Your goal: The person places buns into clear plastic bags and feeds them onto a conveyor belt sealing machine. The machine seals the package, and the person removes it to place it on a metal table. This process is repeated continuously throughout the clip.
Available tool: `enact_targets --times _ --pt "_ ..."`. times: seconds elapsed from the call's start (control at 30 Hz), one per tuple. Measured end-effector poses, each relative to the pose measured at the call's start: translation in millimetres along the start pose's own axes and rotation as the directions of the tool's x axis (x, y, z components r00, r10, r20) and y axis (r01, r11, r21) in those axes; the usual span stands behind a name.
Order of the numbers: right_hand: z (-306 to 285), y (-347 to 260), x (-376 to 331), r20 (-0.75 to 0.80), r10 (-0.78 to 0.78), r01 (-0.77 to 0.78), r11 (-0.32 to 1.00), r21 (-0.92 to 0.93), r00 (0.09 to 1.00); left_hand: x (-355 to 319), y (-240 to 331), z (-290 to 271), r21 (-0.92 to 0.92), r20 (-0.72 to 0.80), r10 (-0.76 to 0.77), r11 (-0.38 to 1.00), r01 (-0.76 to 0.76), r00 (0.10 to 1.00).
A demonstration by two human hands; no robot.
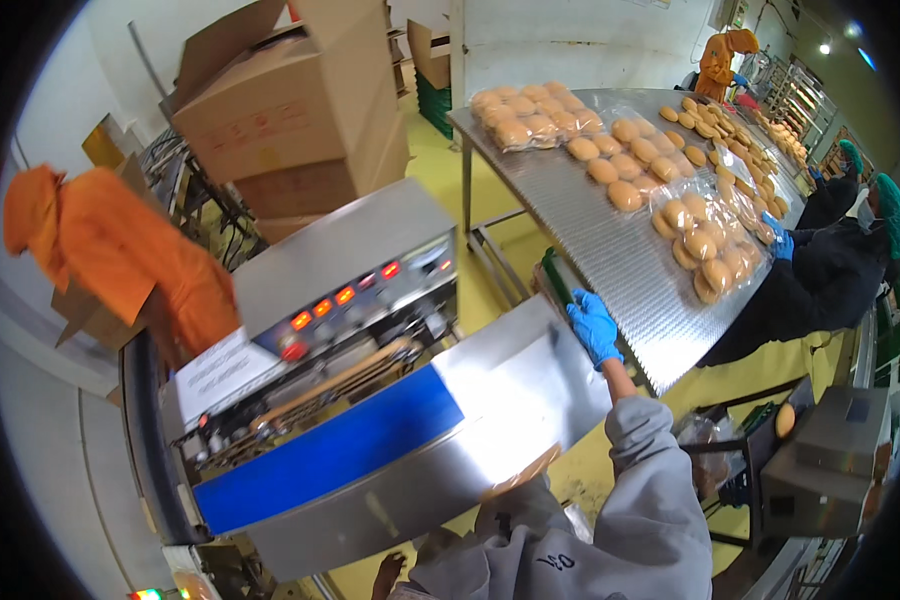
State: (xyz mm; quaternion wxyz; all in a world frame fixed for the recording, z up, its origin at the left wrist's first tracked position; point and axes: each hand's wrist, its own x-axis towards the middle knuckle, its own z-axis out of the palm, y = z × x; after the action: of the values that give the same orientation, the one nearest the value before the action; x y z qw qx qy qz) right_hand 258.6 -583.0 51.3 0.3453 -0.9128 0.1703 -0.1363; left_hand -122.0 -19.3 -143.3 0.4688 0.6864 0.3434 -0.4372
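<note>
My right hand [594, 328], in a blue glove, reaches forward between the steel table and the machine. Its fingers are bent at the end of a long green edge [556, 277], which looks like the rim of a crate; most of that thing is hidden. Low in the view, my left hand [389, 574] hangs beside my grey sleeve, partly cut off, its visible fingers slightly apart with nothing seen in them. In front of me stands a sealing machine [350, 270] with lit red displays, a blue belt [340, 450] and a shiny metal plate [530, 375].
Bagged buns [705, 245] and loose buns [705, 118] lie on the steel table [560, 190]. A co-worker [820, 265] handles a bag at the right; another person in orange [130, 250] bends at the left. Cardboard boxes [290, 110] stand behind the machine; a dark rack [755, 440] stands right.
</note>
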Motion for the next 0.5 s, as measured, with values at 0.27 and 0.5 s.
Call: enact_targets --times 0.27,0.5 --pt "-47.7 135.2 260.7 -0.060 -0.203 0.153 0.874 -0.460 0.977 -9.9 124.0 141.9 0.057 0.017 -0.102 0.993 0.100 0.995" --pt "-73.3 113.6 340.0 -0.075 0.064 -0.089 0.915 -0.393 0.995 -55.4 151.7 183.8 0.185 0.105 -0.118 0.978 0.097 0.988"
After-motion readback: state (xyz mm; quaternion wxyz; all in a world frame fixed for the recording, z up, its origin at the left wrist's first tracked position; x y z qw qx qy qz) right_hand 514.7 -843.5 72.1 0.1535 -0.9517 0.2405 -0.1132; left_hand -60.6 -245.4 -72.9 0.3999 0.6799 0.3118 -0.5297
